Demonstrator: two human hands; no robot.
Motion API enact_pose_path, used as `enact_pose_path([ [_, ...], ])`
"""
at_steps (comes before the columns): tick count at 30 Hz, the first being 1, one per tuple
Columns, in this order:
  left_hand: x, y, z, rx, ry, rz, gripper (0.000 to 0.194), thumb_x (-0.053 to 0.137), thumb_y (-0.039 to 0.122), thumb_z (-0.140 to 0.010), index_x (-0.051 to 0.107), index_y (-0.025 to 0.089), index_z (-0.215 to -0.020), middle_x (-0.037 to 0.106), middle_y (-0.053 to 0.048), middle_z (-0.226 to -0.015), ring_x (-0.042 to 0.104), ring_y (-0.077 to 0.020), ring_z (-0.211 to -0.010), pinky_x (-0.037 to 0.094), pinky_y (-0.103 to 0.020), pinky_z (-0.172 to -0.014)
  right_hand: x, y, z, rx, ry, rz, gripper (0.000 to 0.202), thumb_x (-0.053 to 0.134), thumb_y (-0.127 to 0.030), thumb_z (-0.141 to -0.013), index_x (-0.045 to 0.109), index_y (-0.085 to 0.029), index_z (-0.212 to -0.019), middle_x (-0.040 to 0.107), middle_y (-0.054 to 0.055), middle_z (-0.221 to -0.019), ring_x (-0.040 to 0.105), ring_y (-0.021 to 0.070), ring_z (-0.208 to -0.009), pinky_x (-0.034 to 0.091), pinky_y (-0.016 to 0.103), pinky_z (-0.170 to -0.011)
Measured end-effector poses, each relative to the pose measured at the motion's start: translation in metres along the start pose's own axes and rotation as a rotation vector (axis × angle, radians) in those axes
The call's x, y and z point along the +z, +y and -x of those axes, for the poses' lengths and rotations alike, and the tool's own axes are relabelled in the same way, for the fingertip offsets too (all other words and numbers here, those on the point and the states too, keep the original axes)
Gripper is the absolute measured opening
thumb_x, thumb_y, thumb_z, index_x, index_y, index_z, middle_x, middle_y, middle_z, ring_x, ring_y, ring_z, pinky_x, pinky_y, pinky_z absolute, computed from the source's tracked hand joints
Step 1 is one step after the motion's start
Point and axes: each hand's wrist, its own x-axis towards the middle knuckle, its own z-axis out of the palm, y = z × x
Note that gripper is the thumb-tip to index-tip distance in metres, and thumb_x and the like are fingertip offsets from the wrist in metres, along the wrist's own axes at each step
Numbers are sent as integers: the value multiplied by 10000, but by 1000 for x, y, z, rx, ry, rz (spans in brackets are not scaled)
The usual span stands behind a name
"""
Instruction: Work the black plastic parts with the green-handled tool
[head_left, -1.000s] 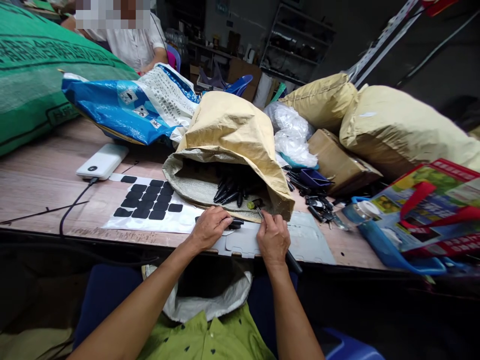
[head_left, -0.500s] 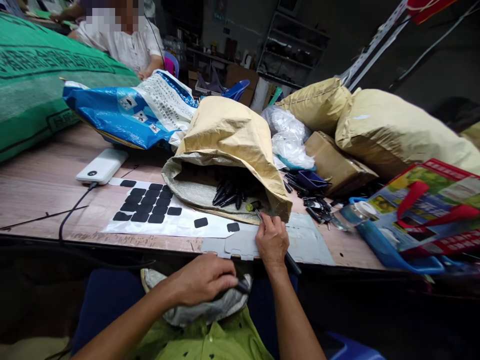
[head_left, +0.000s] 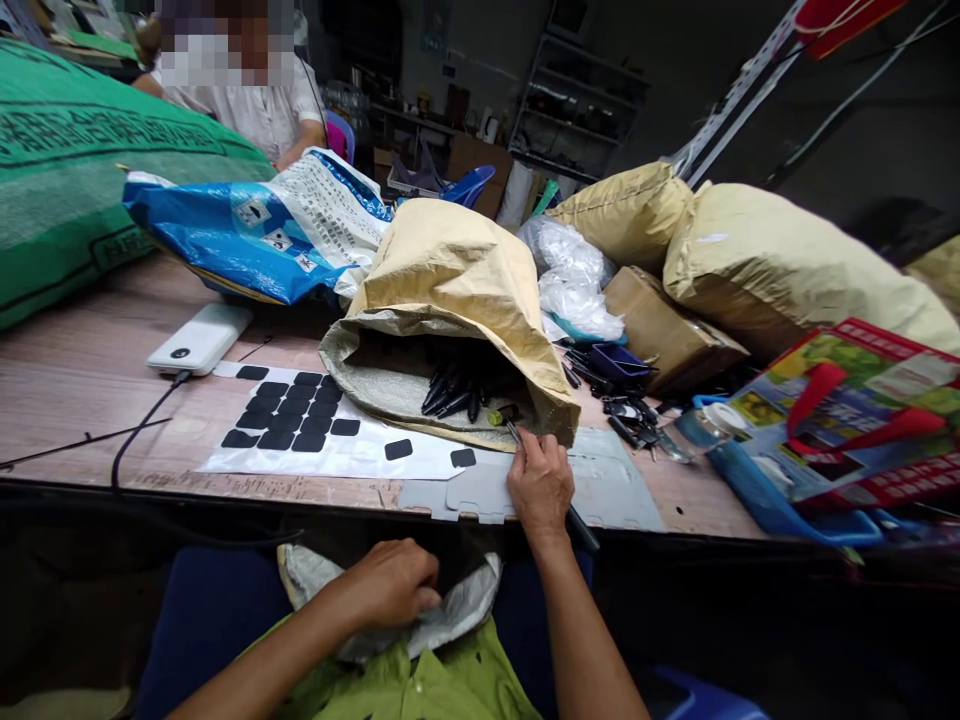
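My right hand [head_left: 541,485] is closed in a pinch at the mouth of a tan paper sack [head_left: 457,260], round a thin metal-tipped tool [head_left: 582,530] whose dark end sticks out below the palm. Beside the tip, a small yellow-green piece [head_left: 495,417] lies inside the sack's mouth, near a heap of black pen-like parts [head_left: 454,390]. Over my lap, my left hand [head_left: 397,582] has its fingers curled above an open silver-lined bag [head_left: 469,600]. Whatever those fingers may hold is hidden.
A white sheet with black stickers [head_left: 281,415] lies left of the sack, by a white power bank [head_left: 199,340]. At right are a clear jar [head_left: 694,435], a blue basket [head_left: 787,510] and a carton [head_left: 667,320]. A person in white [head_left: 247,110] sits across the table.
My left hand has drawn back from the table edge towards the lap bag, and the dark piece seen in it earlier no longer shows. My right hand keeps its place at the sack.
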Motion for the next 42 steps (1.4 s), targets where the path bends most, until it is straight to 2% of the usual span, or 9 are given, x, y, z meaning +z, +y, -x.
enact_pose_path([
  [3, -46, 35, -11, 230, 137, 192, 212, 578, 403, -909, 738, 264, -897, 720, 11, -747, 647, -161, -671, 428, -252, -616, 0, 0, 0, 1, -2, 5, 327, 499, -175, -959, 693, -251, -1211, 576, 69, -921, 482, 222, -883, 350, 323, -774],
  [7, -107, 47, -66, 45, 779, 137, 216, 578, 382, -924, 708, 222, -989, 687, -34, -851, 628, -187, -782, 460, -289, -722, -1, -1, 0, 6, -8, -1, 323, 507, -180, -958, 689, -255, -1214, 573, 67, -931, 478, 222, -893, 347, 320, -773],
  [10, -136, 33, -111, -166, 1008, 10, 267, 620, 391, -902, 679, 187, -1063, 643, -111, -1037, 612, -270, -1007, 482, -362, -861, 0, 0, 0, 6, -10, 3, 322, 502, -178, -961, 683, -254, -1217, 567, 64, -930, 473, 219, -898, 350, 316, -783],
  [15, -150, 12, -135, -341, 903, -113, 221, 647, 386, -879, 699, 186, -958, 613, -136, -1091, 571, -330, -1095, 495, -401, -860, 1, 1, 1, 14, -14, 8, 316, 521, -186, -957, 680, -268, -1216, 561, 55, -932, 471, 213, -897, 350, 307, -787],
  [19, -135, 11, -109, -149, 990, -121, 174, 640, 366, -903, 689, 208, -958, 640, -82, -1001, 573, -274, -1021, 472, -372, -876, 1, 0, 1, 31, -20, 3, 316, 524, -185, -956, 680, -274, -1216, 565, 56, -938, 475, 214, -900, 350, 308, -788],
  [23, -102, 12, -75, 148, 831, -46, 139, 662, 353, -902, 673, 228, -961, 660, -28, -928, 581, -215, -928, 458, -327, -825, -1, -1, 1, 37, -36, -13, 302, 547, -220, -957, 676, -266, -1227, 576, 60, -956, 484, 216, -917, 358, 311, -803],
  [28, -72, 3, -69, 186, 760, -53, 135, 721, 297, -855, 697, 218, -963, 661, -31, -938, 557, -222, -922, 433, -348, -835, -2, 0, -1, 63, -58, -21, 294, 555, -231, -962, 690, -275, -1220, 602, 57, -966, 506, 214, -917, 382, 313, -808],
  [34, -74, -2, -73, 194, 748, -10, 147, 755, 280, -820, 714, 217, -946, 660, -25, -908, 554, -217, -912, 422, -345, -813, -10, 4, 1, 26, -17, -260, 342, 476, -203, -978, 685, -228, -1248, 642, 67, -976, 575, 210, -953, 449, 314, -854],
  [42, -75, 0, -73, 143, 740, 49, 160, 786, 246, -774, 715, 217, -915, 675, -8, -893, 560, -207, -896, 419, -341, -805, -53, -10, 21, -42, -120, -687, 338, 460, -247, -1010, 669, -240, -1275, 692, 69, -1064, 642, 186, -993, 503, 309, -892],
])
